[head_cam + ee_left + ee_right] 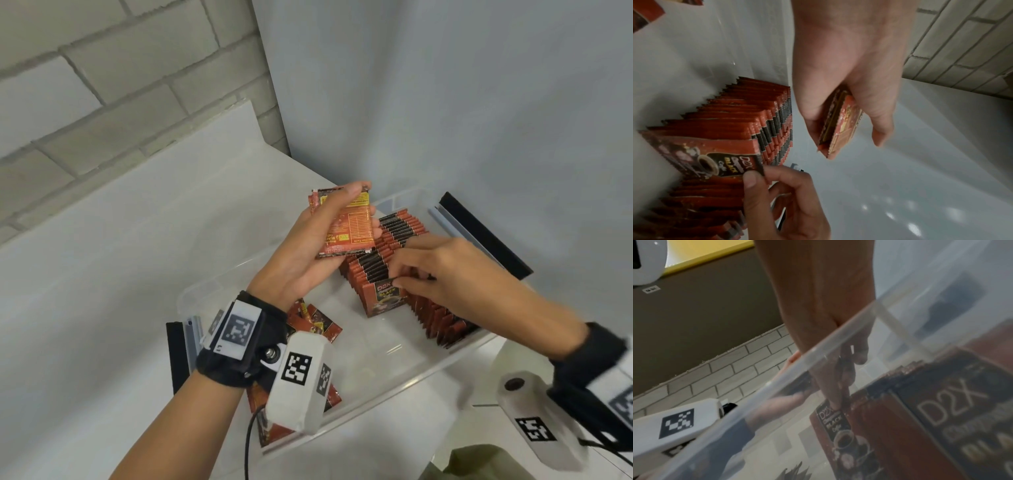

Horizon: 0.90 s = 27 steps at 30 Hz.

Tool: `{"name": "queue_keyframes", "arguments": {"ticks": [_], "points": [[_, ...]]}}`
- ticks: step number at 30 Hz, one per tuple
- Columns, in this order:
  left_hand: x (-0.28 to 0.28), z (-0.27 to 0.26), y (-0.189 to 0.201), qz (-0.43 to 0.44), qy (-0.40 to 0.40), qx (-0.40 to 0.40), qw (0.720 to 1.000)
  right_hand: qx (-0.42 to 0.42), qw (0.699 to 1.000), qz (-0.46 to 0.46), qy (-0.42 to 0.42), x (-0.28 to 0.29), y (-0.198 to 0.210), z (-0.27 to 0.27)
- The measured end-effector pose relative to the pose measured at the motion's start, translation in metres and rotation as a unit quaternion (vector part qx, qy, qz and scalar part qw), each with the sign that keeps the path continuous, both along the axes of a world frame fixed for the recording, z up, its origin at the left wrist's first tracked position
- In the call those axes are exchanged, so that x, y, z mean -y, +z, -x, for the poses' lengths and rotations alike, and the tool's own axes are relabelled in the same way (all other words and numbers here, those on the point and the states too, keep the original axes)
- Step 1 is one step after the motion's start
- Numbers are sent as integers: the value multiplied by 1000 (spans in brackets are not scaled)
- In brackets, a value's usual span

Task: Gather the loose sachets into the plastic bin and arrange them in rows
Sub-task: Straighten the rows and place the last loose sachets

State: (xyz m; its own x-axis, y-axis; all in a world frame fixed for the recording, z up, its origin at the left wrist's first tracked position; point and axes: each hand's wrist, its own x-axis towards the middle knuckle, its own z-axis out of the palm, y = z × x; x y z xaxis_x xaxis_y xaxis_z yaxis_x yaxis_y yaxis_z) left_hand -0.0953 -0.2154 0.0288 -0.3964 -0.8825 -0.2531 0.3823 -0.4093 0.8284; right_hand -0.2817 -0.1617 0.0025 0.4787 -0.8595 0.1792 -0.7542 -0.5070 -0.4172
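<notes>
two bare hands work over a clear plastic bin (445,358) on a white counter (120,274), seen from the head camera. the left hand (315,240) is raised above the bin, fingers and thumb curled round a small stack of sachets (349,222), orange backs facing up. the right hand (455,270) reaches in from the right, thumb and fingertips pinching the top edge of the front sachet (385,298), which stands upright at the near end of a row of sachets (387,246) packed on edge. a second row (442,318) stands just beside it, nearer the bin's right wall. loose sachets (315,323) lie flat in the bin's near left part, partly hidden by the left wrist camera. a black strip (486,236) lies beyond the bin against the grey wall (445,85).

from the left wrist, the left hand (849,65) grips the stack of sachets (840,126) edge-on, thumb on one face and fingers on the other. below it, the right hand (787,203) pinches a corner of the front sachet (711,157), printed with a coffee cup, and the row of sachets (748,112) runs away behind it.

from the right wrist, the view passes through the bin's (818,356) cloudy wall. the right hand's fingers (834,391) come down onto the top of the front sachet (835,423). a larger, blurred sachet (953,410) of the second row fills the right side, close to the lens.
</notes>
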Motion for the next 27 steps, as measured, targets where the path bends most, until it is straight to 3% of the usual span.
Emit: {"name": "queue_keyframes", "arguments": {"ticks": [13,27], "points": [[-1,0,4,-81,42,-60,994,-50,998,21,30,1,-10,-1],[-2,-1,5,-74,32,-52,995,3,999,-37,8,2,-14,4]]}}
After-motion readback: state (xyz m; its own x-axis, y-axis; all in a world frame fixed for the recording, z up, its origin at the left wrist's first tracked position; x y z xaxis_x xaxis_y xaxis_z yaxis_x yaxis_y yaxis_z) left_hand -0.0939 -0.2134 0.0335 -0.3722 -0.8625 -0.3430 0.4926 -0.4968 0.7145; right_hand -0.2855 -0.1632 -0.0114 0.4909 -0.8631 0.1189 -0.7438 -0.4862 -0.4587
